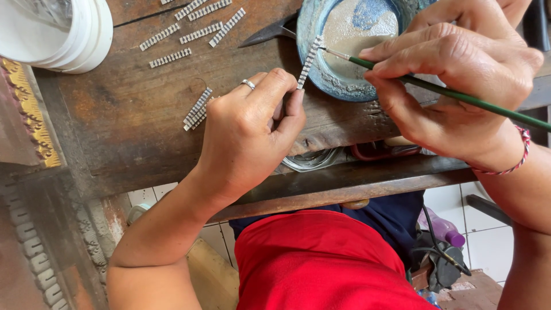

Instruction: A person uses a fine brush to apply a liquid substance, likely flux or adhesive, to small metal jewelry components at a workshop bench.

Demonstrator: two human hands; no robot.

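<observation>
My left hand (252, 129) pinches a thin silver beaded strip (309, 60) upright between thumb and fingers, with more strips (197, 109) tucked under its other fingers. A ring sits on one finger. My right hand (453, 74) grips a green-handled fine brush (453, 95) whose tip touches the upper part of the held strip. Both hover over a blue-rimmed shallow dish (321, 74) holding greyish paste on the worn wooden bench (132, 115).
Several loose silver strips (195, 31) lie at the bench's back. A stack of white bowls (63, 34) stands at the far left. Dark metal tweezers (267, 34) rest by the dish. Wire coils (313, 159) sit under the bench edge. A carved wooden frame (28, 120) is at left.
</observation>
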